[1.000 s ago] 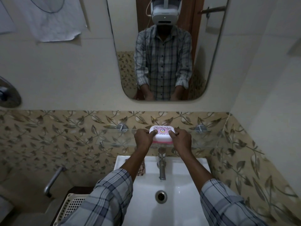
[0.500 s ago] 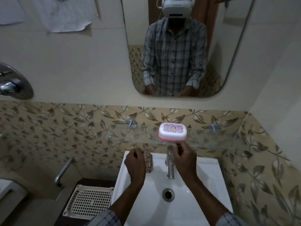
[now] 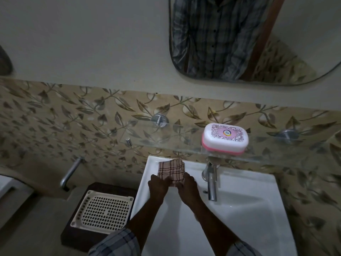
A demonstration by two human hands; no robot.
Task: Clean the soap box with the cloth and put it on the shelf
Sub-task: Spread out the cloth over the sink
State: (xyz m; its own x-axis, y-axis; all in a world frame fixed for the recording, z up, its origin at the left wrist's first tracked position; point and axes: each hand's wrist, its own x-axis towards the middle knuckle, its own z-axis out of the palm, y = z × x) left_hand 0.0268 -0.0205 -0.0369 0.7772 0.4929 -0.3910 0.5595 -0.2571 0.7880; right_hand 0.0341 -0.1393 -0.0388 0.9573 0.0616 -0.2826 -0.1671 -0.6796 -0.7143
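The soap box [image 3: 225, 139] sat on the glass shelf [image 3: 276, 154], job seemingly done; the left hand [image 3: 158, 186] and right hand [image 3: 187, 188] gripped the cloth [image 3: 171, 169] at the near-left.

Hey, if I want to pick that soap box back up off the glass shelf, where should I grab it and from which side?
Grip the soap box by its two short ends, coming from the front, above the tap. It lies flat with its long side along the glass shelf, so the ends are free, and the wall blocks the back. Holding the pink base rim rather than the white lid is probably safer, in case the lid is loose.
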